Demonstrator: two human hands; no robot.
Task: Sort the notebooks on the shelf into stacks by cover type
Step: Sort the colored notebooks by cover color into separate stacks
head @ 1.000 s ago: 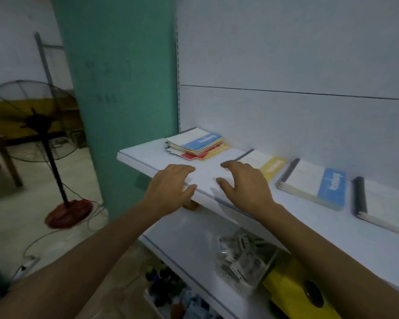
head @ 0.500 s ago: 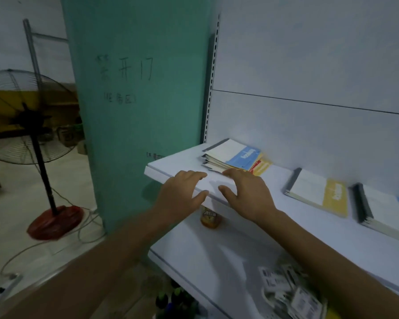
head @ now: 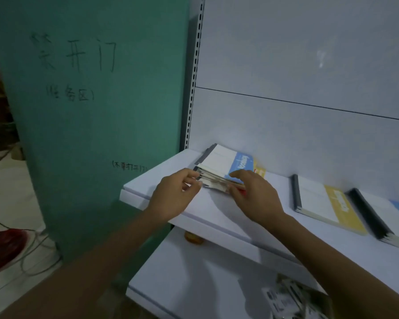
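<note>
Head view: your left hand [head: 173,196] pinches the near-left corner of the stack [head: 221,161] with its fingers [head: 190,174] — right hand [head: 253,196] grips its front edge. It lies flat at the left end of the shelf [head: 217,210] — spines left, long axis roughly front-to-back.

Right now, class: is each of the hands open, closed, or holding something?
Left hand: pinches the near corner of the notebook stack.
Right hand: grips the same stack's near edge.
</note>
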